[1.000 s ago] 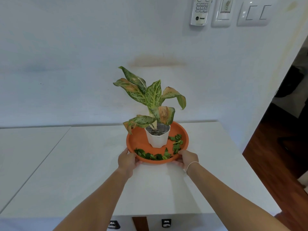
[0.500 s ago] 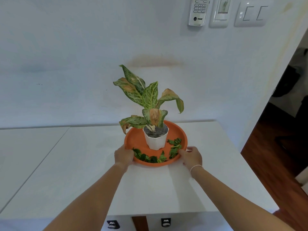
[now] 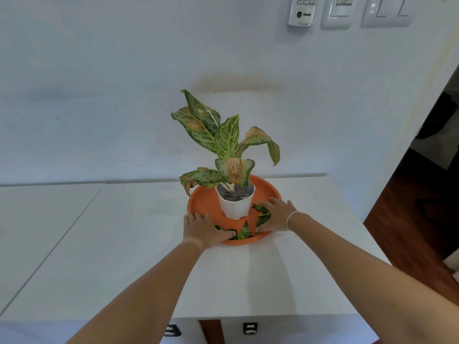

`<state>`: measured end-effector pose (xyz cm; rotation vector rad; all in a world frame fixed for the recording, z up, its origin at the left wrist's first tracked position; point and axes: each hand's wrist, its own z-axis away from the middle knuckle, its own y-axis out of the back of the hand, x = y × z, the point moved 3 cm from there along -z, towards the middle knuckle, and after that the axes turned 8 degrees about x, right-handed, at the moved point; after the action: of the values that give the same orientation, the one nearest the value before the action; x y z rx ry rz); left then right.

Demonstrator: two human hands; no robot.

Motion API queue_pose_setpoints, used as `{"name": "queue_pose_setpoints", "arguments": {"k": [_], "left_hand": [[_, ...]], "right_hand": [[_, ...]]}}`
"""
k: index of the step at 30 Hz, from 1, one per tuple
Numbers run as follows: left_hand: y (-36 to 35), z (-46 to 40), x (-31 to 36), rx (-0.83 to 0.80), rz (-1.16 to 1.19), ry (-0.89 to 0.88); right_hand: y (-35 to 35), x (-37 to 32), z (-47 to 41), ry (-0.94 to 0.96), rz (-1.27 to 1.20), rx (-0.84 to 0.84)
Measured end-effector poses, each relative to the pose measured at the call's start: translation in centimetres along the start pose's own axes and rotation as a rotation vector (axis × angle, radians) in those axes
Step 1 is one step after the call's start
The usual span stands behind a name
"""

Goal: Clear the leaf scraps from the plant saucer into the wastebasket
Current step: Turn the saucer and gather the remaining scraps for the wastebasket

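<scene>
An orange plant saucer (image 3: 206, 202) sits on the white table, with a white pot (image 3: 234, 207) holding a speckled green plant (image 3: 226, 140) in its middle. Green leaf scraps (image 3: 244, 232) lie along the saucer's front and right side. My left hand (image 3: 202, 228) lies palm down over the front-left rim, thumb touching the scraps. My right hand (image 3: 279, 214) is spread over the right side of the saucer, fingers and thumb curved around a clump of scraps (image 3: 262, 214). No wastebasket is in view.
The white table (image 3: 124, 244) runs to the left, with a seam to a second top. Its right edge drops to a dark wooden floor (image 3: 409, 232). A white wall stands right behind the saucer, with a remote holder and switches (image 3: 301, 11) high up.
Both hands have left the saucer's outer rim and moved inward onto the leaf scraps. The view has come closer and tilted down slightly.
</scene>
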<state>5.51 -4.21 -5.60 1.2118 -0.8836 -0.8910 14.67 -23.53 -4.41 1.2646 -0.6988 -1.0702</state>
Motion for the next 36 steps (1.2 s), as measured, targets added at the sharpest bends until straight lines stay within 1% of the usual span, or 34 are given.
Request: {"name": "queue_pose_setpoints", "arguments": {"k": [4,6,7,10,13,14,19,24,27,31,33,36], "left_hand": [[-0.2,-0.1,0.3,0.0,-0.043,0.007],[-0.4,-0.1,0.4,0.003,-0.052,0.016],[-0.4,-0.1,0.5,0.008,-0.052,0.018],[-0.3,0.0,0.5,0.021,-0.035,0.0],[-0.5,-0.1,0.6,-0.005,-0.029,-0.027],[-0.4,-0.1,0.8,-0.008,-0.03,-0.038],[0.2,-0.2,1.6,-0.018,0.137,-0.06],[0.3,-0.2,2.4,0.005,0.253,-0.094],[0.1,-0.1,2.7,0.014,0.297,-0.125],[-0.2,0.4,3.3,0.029,0.367,-0.168],[-0.4,0.4,3.3,0.045,0.445,-0.171],[-0.4,0.0,3.2,0.062,0.586,-0.157]], "right_hand": [[0.5,-0.9,-0.9,0.058,0.19,-0.066],[0.8,-1.3,-1.0,0.069,0.241,-0.092],[0.9,-1.5,-1.0,0.07,0.222,-0.105],[1.3,-2.0,-1.0,0.061,0.049,-0.12],[1.0,-2.4,-0.5,0.048,0.181,-0.114],[0.9,-2.4,-0.6,0.047,0.178,-0.094],[0.7,-2.8,0.1,0.054,0.058,0.006],[0.2,-3.1,0.7,0.059,-0.024,0.027],[0.1,-2.8,1.1,0.047,-0.126,0.052],[0.1,-2.0,1.1,-0.02,-0.322,0.125],[0.0,-2.1,1.1,-0.051,-0.403,0.118],[-0.1,-3.0,1.3,-0.018,-0.397,0.086]]}}
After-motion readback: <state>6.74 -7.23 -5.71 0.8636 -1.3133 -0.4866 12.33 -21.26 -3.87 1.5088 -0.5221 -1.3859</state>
